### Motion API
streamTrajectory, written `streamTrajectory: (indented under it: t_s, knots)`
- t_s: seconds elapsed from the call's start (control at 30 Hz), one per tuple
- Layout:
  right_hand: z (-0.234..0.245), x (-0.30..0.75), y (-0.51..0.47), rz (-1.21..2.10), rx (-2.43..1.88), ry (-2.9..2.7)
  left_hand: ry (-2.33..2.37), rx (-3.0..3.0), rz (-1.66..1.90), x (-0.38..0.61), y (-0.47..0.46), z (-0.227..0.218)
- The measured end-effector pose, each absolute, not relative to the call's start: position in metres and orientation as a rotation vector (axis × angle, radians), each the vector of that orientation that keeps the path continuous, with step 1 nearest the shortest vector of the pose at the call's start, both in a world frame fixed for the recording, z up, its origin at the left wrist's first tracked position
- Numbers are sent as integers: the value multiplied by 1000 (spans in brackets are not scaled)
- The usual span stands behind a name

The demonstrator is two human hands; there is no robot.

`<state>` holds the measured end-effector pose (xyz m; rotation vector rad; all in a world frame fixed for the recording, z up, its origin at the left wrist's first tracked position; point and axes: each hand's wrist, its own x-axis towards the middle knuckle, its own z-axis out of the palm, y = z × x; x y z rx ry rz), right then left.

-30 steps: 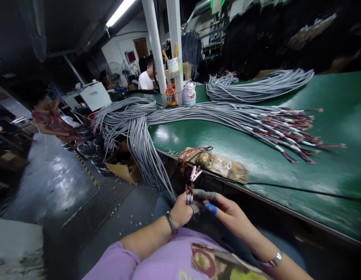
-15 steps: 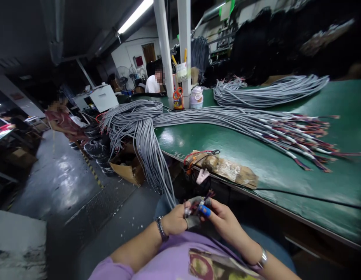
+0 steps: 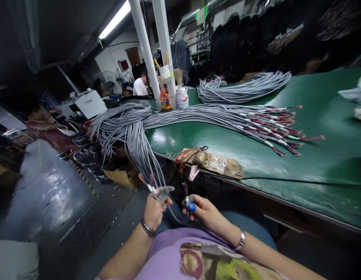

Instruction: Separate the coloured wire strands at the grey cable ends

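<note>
My left hand (image 3: 156, 206) is closed around grey cables near their ends, where white bands and loose coloured wires (image 3: 142, 179) stick out past the thumb. Grey wrapping covers that thumb. Pinched in my right hand (image 3: 202, 210) is the end of a grey cable, its thin coloured wires (image 3: 185, 189) pointing up; a blue band sits round one digit. A loop of grey cable (image 3: 177, 217) sags between the two hands. Behind my left hand, a thick bundle of grey cables (image 3: 139, 144) hangs over the bench edge.
More grey cables (image 3: 186, 114) run along the green bench (image 3: 320, 167), bared ends to the right. A coiled bundle (image 3: 244, 91) lies behind. On the front edge sit a taped cardboard piece (image 3: 218, 165) and a pink clip (image 3: 193, 173). A cardboard box (image 3: 122, 175) stands on the floor. Co-workers are further off.
My hands have moved apart, the left going left with cable ends now showing and the right holding one end upright. The view has turned to the right.
</note>
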<state>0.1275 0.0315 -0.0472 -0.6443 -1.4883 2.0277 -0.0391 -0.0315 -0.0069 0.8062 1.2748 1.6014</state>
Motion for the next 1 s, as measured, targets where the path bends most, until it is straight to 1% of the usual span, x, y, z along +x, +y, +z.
streamTrajectory:
  t_s: [0.1, 0.3, 0.53, 0.6, 0.67, 0.8, 0.87, 1.0]
  knots:
    - [-51, 127, 32, 2046, -617, -1512, 1277, 895, 1465, -25, -25, -7]
    - [-52, 130, 33, 2088, -632, -1475, 1168, 966, 1323, -11, -13, -11]
    - [-54, 125, 36, 2071, -732, -1502, 1322, 864, 1374, -3, -4, -25]
    - [-50, 129, 43, 1995, -774, -1603, 1371, 885, 1418, -7, -2, -25]
    - [-44, 134, 51, 1852, -849, -1684, 1428, 928, 1455, -12, -2, -23]
    - [-28, 137, 64, 1689, -875, -1694, 1450, 986, 1414, -15, -5, -19]
    - [-23, 132, 65, 1696, -783, -1729, 1416, 966, 1391, -13, -7, -18]
    - [-19, 119, 62, 1822, -704, -1708, 1423, 945, 1337, -8, -10, -19]
